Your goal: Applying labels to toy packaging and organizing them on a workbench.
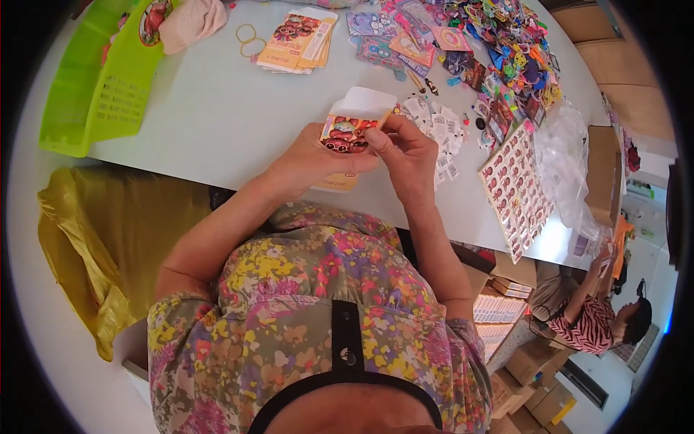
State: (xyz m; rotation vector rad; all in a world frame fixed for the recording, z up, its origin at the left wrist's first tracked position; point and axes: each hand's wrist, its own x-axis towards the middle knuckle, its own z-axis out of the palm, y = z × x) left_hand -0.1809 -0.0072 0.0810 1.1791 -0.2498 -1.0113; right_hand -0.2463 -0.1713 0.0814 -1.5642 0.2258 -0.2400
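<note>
Both hands hold a small printed card box (pixel 345 135) above the near part of the white table. Its front is red and yellow, and a white flap stands up at its far end. My left hand (pixel 307 163) is closed round the left side and lower part, with the thumb across the front. My right hand (pixel 408 148) pinches the right edge between thumb and fingers. Whether anything is inside the box cannot be seen. Farther off lies a stack of similar flat card boxes (pixel 298 42), with yellow rubber bands (pixel 248 40) to its left.
A green plastic basket (pixel 116 90) stands at the left, a pink cloth (pixel 190 25) beside it. Rightward lie colourful trinkets (pixel 510 54), printed packets (pixel 397 47), small white labels (pixel 442 134), a sticker sheet (pixel 515 192) and a clear plastic bag (pixel 567 163). A co-worker (pixel 596 318) is at far right.
</note>
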